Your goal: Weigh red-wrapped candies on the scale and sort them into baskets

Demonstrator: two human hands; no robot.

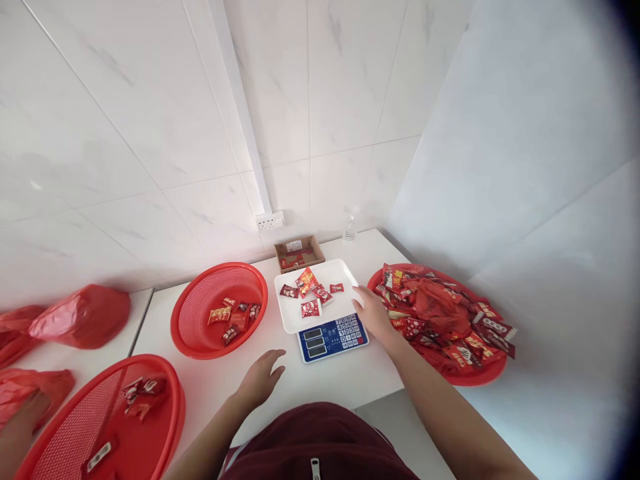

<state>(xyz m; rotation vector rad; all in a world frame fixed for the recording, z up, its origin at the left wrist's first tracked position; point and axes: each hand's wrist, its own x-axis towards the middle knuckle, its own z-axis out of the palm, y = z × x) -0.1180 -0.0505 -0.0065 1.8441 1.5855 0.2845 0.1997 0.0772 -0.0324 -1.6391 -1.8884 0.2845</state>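
Observation:
A white weighing tray [290, 319] on a digital scale [334, 338] holds several small red wrapped snack packets [310, 308]. My right hand [373, 312] is at the tray's right edge, fingers apart, with nothing visible in it; whether the fingertips touch the rim I cannot tell. Over the table left of the scale, my left hand [260, 380] has its fingers spread and holds nothing. Close to my right hand stands a red basket [487, 375] heaped with snack packets and a crumpled red plastic bag [440, 308].
A red mesh basket [193, 310] with a few packets stands left of the scale. Nearer sits a larger red basket [173, 440]. Behind the tray are a cardboard box [320, 250] and a clear bottle [350, 230]. At far left, another person's hand [25, 420] is by red bags [85, 319].

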